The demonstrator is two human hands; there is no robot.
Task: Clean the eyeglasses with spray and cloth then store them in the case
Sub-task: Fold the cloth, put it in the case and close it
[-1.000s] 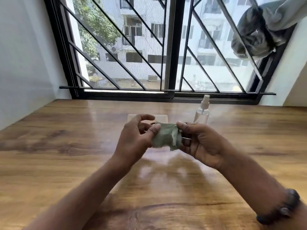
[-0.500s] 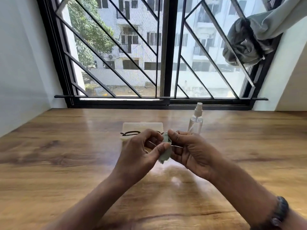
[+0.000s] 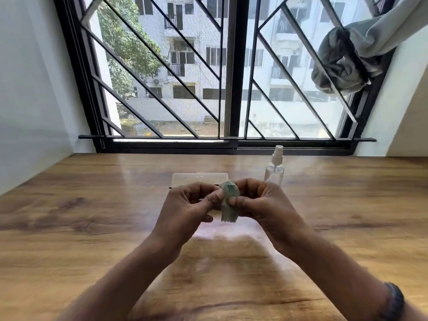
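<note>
Head cam: case [image 3: 199, 177] behind hands, contents unclear; spray bottle [image 3: 274, 169] upright.

Wooden table [image 3: 81, 228], glossy, window glare mid-surface. Directly on it: clear spray bottle [image 3: 274, 170], upright, toward far edge; translucent case [image 3: 200, 179] left of bottle, near side hidden behind hands.

Eyeglasses [image 3: 172, 187] mostly hidden behind hands and cloth [image 3: 229, 203]; case [image 3: 200, 179] partly hidden.

Pale green cloth [image 3: 229, 202] bunched upright, clear case [image 3: 200, 178] flat behind, spray bottle [image 3: 275, 167] standing right.
</note>
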